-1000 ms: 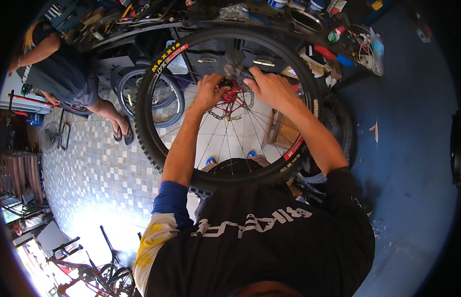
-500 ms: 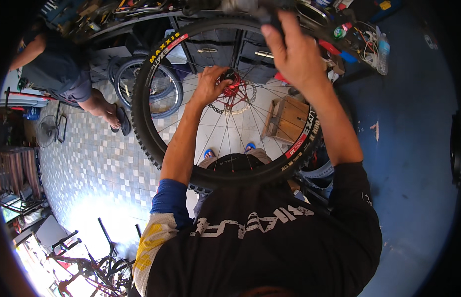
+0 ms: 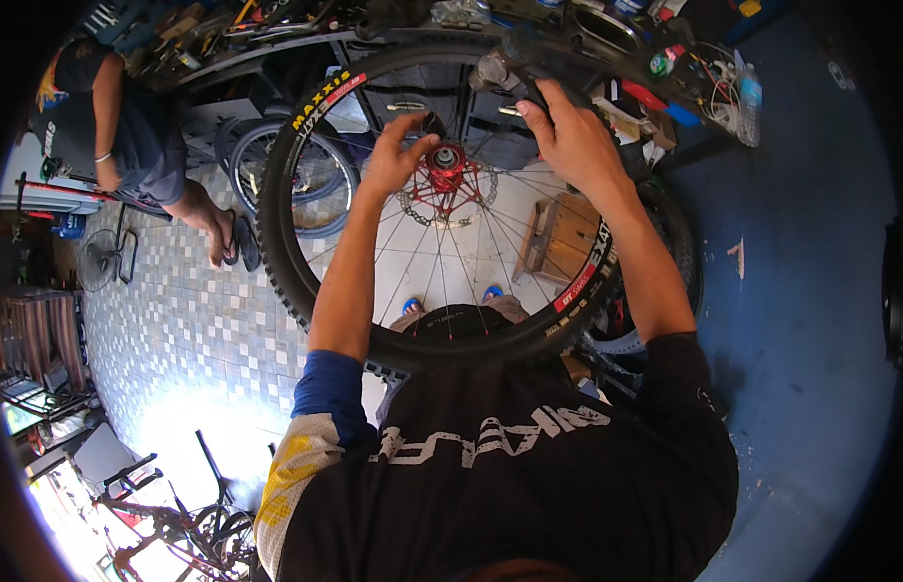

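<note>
A bicycle wheel [image 3: 274, 209] with a black knobby tyre lies in front of my body, its red hub [image 3: 445, 177] and disc rotor facing up. Beside the hub, my left hand [image 3: 390, 163] pinches a small dark piece [image 3: 433, 124] between thumb and fingers; its exact kind is unclear. My right hand [image 3: 580, 145] is closed round the dark handle of a hammer [image 3: 492, 72]. The hammer's worn head hangs over the far part of the wheel, apart from the hub. My right palm hides part of the handle.
A cluttered workbench [image 3: 306, 34] runs along the far side. Under the wheel, a wooden crate [image 3: 571, 238] stands on the floor. More wheels [image 3: 294, 175] lean at the left, where a person [image 3: 102, 126] stands. A blue wall [image 3: 791, 291] rises at right.
The hammer and my right hand have come down from the bench side. My left hand has shifted from the hub's top to its far left side, uncovering it. The person at left has turned.
</note>
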`<act>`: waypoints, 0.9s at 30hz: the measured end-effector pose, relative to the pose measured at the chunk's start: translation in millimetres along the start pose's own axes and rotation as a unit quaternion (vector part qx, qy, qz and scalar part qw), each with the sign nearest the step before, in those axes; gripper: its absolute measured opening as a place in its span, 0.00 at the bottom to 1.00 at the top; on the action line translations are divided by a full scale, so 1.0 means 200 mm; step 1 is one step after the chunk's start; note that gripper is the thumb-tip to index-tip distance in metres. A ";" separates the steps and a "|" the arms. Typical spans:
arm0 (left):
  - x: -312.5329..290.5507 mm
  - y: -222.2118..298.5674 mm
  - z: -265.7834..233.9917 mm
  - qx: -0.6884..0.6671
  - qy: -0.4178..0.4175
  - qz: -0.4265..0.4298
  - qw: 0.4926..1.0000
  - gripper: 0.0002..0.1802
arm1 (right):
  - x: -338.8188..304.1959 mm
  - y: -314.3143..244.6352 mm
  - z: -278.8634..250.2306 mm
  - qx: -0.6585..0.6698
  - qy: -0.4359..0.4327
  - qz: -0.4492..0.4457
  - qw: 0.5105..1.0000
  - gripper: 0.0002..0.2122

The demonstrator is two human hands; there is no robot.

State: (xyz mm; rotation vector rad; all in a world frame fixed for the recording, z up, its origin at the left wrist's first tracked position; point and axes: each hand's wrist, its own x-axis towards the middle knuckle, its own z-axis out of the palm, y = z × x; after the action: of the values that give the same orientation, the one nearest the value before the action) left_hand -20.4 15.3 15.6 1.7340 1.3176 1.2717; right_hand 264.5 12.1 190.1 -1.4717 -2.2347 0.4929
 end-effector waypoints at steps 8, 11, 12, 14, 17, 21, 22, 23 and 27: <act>0.00 0.09 -0.03 0.132 -0.070 0.035 0.988 0.26 | -0.05 0.05 0.01 0.002 0.007 0.003 1.000 0.21; -0.05 0.09 0.00 0.142 -0.083 0.019 0.986 0.26 | -0.07 0.04 0.01 -0.007 0.001 0.009 1.000 0.21; -0.06 0.09 0.00 0.149 -0.079 0.029 0.985 0.26 | -0.07 0.03 0.00 -0.013 -0.001 0.011 1.000 0.21; -0.08 0.08 0.01 0.147 -0.078 0.021 0.986 0.26 | -0.07 0.02 0.00 -0.018 -0.004 0.011 1.000 0.20; -0.09 0.05 0.04 0.143 -0.054 0.031 0.988 0.25 | -0.07 0.01 0.01 -0.016 -0.007 0.002 1.000 0.20; -0.10 0.03 0.07 0.183 -0.045 0.055 0.981 0.24 | -0.07 0.00 0.02 -0.017 -0.014 -0.003 1.000 0.20; -0.11 0.04 0.07 0.184 -0.043 0.054 0.980 0.24 | -0.07 -0.01 0.03 -0.019 -0.018 -0.004 1.000 0.19; -0.11 0.04 0.07 0.186 -0.040 0.052 0.980 0.24 | -0.07 -0.02 0.03 -0.012 -0.017 -0.010 1.000 0.19; -0.12 0.04 0.08 0.200 -0.034 0.051 0.978 0.24 | -0.06 -0.04 0.04 -0.013 -0.023 -0.033 0.999 0.19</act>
State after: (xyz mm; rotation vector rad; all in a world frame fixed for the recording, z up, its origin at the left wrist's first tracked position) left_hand -4.0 -9.1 9.3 2.1239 1.5399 1.0394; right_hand 257.2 -2.8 185.7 -1.4088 -2.3257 0.4835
